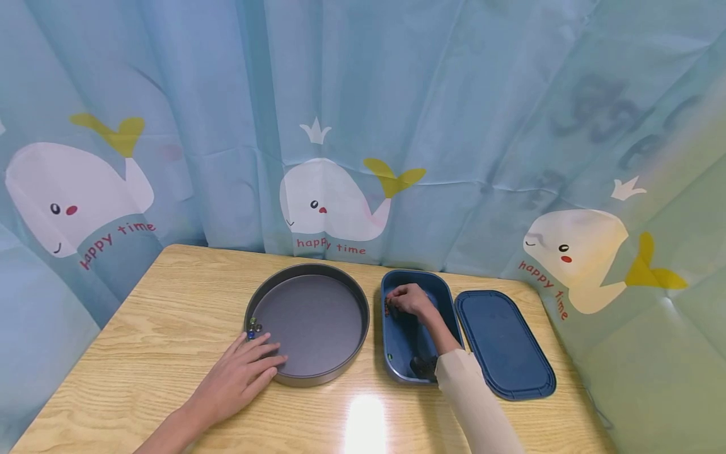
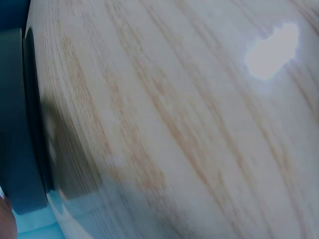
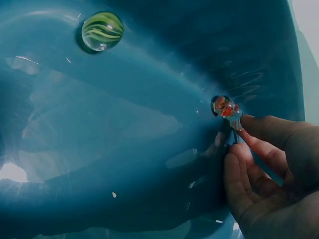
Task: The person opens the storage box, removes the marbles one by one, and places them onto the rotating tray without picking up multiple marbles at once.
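My left hand [image 1: 238,378] lies over the near-left rim of a round dark pan [image 1: 317,328], its fingers spread. Several small marbles [image 1: 252,335], one of them blue, sit against the pan's left wall beside the fingertips. Inside a deep blue box [image 1: 422,340], my right hand [image 1: 413,299] has its fingertips at the left wall. In the right wrist view, the right hand [image 3: 274,169] pinches a clear, reddish marble [image 3: 235,119] next to another orange-red marble [image 3: 222,105]. A green-striped marble [image 3: 102,31] lies apart on the box floor.
A blue lid [image 1: 507,343] lies flat to the right of the box. Something dark [image 1: 422,367] shows at the box's near end, partly under the right forearm. Behind the wooden table [image 1: 193,284] hangs a whale-print curtain [image 1: 454,126].
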### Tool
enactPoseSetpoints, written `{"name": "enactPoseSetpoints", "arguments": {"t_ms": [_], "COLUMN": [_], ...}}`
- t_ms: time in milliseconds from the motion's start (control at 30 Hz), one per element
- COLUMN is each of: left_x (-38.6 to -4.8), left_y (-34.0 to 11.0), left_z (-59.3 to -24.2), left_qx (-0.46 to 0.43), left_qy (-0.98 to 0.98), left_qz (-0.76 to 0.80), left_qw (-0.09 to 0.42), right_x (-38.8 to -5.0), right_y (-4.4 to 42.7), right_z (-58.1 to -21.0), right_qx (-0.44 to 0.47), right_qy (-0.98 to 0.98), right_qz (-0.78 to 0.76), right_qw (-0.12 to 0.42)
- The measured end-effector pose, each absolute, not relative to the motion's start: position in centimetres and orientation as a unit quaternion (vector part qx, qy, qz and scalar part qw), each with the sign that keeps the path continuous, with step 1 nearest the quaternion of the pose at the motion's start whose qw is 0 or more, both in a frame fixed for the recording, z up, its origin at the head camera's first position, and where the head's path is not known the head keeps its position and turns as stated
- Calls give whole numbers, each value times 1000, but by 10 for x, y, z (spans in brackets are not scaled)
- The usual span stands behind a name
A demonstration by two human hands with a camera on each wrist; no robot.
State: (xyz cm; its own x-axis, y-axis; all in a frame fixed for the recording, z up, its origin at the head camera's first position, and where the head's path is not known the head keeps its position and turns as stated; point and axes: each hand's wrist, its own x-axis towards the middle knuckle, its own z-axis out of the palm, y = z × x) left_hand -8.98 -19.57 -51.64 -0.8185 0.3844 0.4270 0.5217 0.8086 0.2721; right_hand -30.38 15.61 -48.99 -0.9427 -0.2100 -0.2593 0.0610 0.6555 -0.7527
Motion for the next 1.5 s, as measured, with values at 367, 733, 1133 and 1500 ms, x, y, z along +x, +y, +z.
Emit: {"name": "enactPoseSetpoints", "arguments": {"t_ms": [367, 733, 1133, 1500], "left_x": [-89, -90, -89, -91], "left_y": [-195, -195, -196, -195], "left_z": [-515, -515, -515, -517], "left_qx": [-245, -247, -243, -249], "left_qy": [-930, -931, -933, -930], "left_qz": [-199, -195, -197, -197], "left_qw": [187, 183, 179, 188], "right_x": [-302, -302, -291, -269], "right_y": [156, 159, 161, 124], "right_z": [-487, -477, -448, -433], "right_qx": [-12, -17, -74, -151], "right_qy": [889, 882, 857, 833], "right_qz": [-430, -451, -487, -504], "right_qw": [156, 136, 155, 172]}}
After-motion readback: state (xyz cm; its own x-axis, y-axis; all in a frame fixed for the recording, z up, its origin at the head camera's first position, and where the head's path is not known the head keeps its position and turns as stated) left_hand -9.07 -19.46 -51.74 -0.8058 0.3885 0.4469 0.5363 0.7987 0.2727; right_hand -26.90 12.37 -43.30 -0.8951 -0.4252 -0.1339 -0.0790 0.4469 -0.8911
